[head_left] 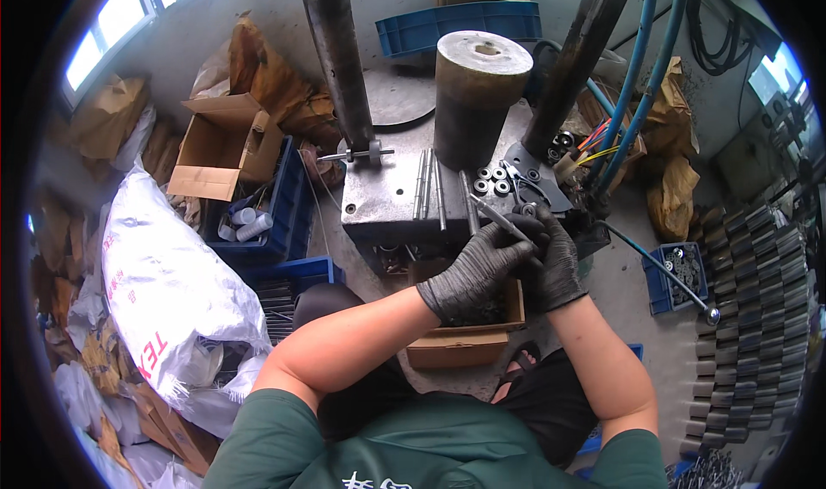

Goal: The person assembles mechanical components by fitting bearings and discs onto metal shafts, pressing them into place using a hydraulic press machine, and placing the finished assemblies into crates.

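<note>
My left hand (477,270) is closed around a thin metal rod (496,215), which slants up and left past the fingers. My right hand (555,270) meets it at the rod's lower end, its fingers curled. A small metal ring (528,209) shows at the right fingertips; whether it is gripped or lies behind them I cannot tell. Both hands wear dark grey gloves. Just beyond them, several ring-shaped bearings (502,188) and pliers (516,178) lie on the steel press table (379,201). Several loose rods (441,196) lie to the left of these.
A thick steel cylinder (473,115) stands mid-table between two press columns (338,59). A shaft with a roller (374,153) lies at the left column. Below my hands is a cardboard box (456,351). Blue bins (675,278), stacked metal cylinders (748,317) and a white sack (172,282) flank me.
</note>
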The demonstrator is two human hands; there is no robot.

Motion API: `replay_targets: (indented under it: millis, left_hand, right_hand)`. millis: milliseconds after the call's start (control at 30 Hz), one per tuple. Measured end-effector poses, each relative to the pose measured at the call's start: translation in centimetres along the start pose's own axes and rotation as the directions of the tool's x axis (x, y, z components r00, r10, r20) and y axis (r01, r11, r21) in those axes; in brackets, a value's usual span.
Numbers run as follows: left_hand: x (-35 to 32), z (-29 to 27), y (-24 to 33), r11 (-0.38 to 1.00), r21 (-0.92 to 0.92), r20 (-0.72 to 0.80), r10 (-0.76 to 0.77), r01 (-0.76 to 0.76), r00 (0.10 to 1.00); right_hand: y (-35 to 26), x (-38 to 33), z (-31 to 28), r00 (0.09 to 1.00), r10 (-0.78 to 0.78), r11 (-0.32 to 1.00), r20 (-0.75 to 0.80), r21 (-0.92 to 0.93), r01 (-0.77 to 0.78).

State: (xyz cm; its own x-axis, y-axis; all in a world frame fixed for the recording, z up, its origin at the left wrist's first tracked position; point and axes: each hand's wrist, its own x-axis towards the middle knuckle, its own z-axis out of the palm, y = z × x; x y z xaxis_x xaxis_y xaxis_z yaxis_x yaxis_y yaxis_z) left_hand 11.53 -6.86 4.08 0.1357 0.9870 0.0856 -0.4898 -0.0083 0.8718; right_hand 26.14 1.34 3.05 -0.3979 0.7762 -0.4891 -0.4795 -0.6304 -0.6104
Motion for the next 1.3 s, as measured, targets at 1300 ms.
replay_targets:
  millis: [1300]
  left_hand:
    - [-1.2, -1.6, 0.7, 0.681, 0.724, 0.002, -0.163, 0.111, 0.987]
  right_hand:
    - [-2.4, -1.9, 0.1, 0.892, -0.256, 0.910, 0.374, -0.218, 0.352]
